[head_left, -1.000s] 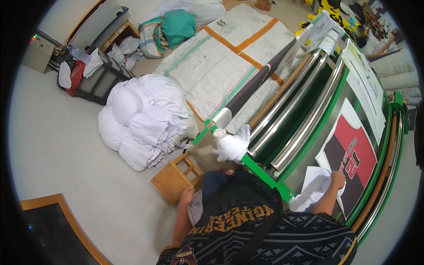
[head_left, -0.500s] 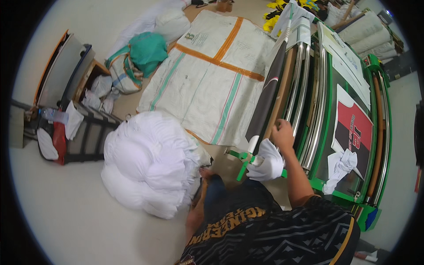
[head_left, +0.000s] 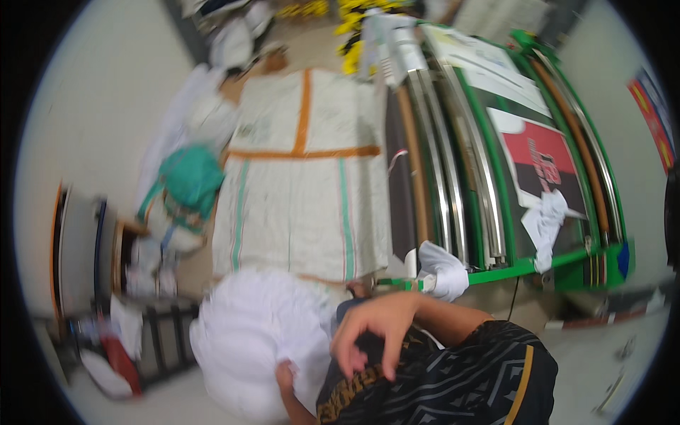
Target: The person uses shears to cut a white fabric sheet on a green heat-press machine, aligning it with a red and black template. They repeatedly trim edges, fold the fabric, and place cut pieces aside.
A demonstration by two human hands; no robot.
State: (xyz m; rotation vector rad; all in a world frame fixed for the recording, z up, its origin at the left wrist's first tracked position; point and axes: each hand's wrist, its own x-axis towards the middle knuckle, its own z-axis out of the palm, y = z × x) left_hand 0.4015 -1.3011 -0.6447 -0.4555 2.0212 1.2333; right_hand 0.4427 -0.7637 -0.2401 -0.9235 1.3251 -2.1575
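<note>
A big mound of white cloth [head_left: 248, 340] stands low in front of me, at the left of my legs. My left hand [head_left: 285, 375] is at its near right side, with the fingers closed on the cloth. Above my lap hangs my right hand [head_left: 374, 327], fingers bent but apart, holding nothing. A green-framed roller machine [head_left: 489, 212] stands to the right. White cloth [head_left: 445, 273] is wrapped on its near left corner, close to my right forearm.
A large white woven sheet [head_left: 297, 205] with orange tape covers the floor ahead. Left of it are a green sack [head_left: 190, 173] and a dark rack [head_left: 170, 333]. A red and black printed panel [head_left: 538, 159] and a crumpled white cloth [head_left: 545, 227] lie on the machine.
My right hand has left the machine's roller and come back over my lap. My left hand has come into view at the white mound. The view has turned toward the right.
</note>
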